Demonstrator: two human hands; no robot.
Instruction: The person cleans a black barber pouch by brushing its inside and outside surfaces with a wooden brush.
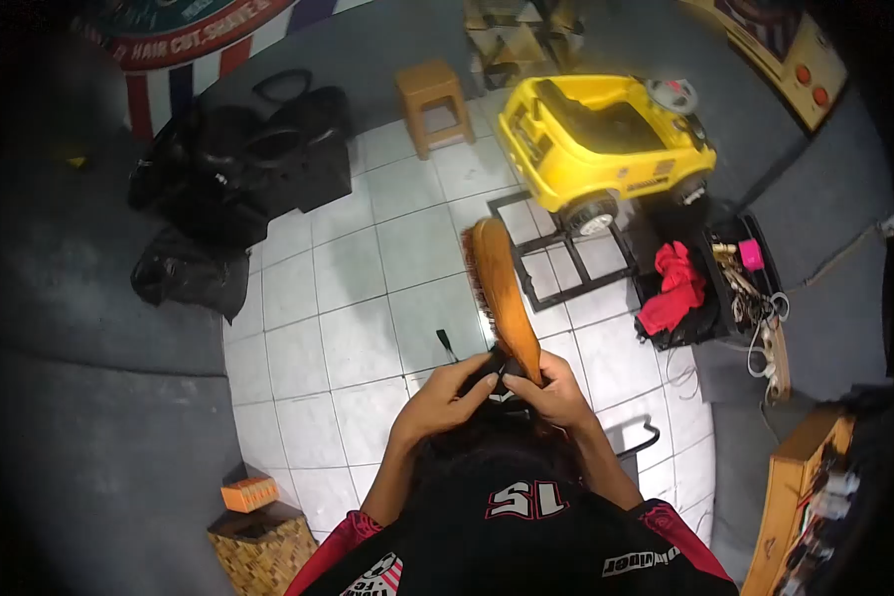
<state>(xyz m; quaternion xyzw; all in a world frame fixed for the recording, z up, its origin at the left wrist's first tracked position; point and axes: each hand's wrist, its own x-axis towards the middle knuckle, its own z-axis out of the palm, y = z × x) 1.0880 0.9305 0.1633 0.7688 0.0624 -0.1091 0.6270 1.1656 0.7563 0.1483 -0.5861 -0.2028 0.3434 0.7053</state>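
A wooden-handled bristle brush (507, 293) points up and away from my right hand (556, 392), whose fingers are closed around the lower end of its handle. Its dark bristles face left. My left hand (452, 395) is closed on a small black object (504, 374) directly in front of my body. Both thumbs meet on that object, and its kind is not clear. Just beyond my left fingers, a thin black piece with a flat, wider end (445, 344) sticks out; its lower part is hidden.
A yellow toy car (606, 139) sits on a black metal frame (566, 293). To the right, an open black case (730, 283) holds a red cloth (675, 288) and cords. A stool (434, 104), black bags (238, 149), a woven basket (263, 551) and a wooden cabinet (790, 487) stand around the tiled floor.
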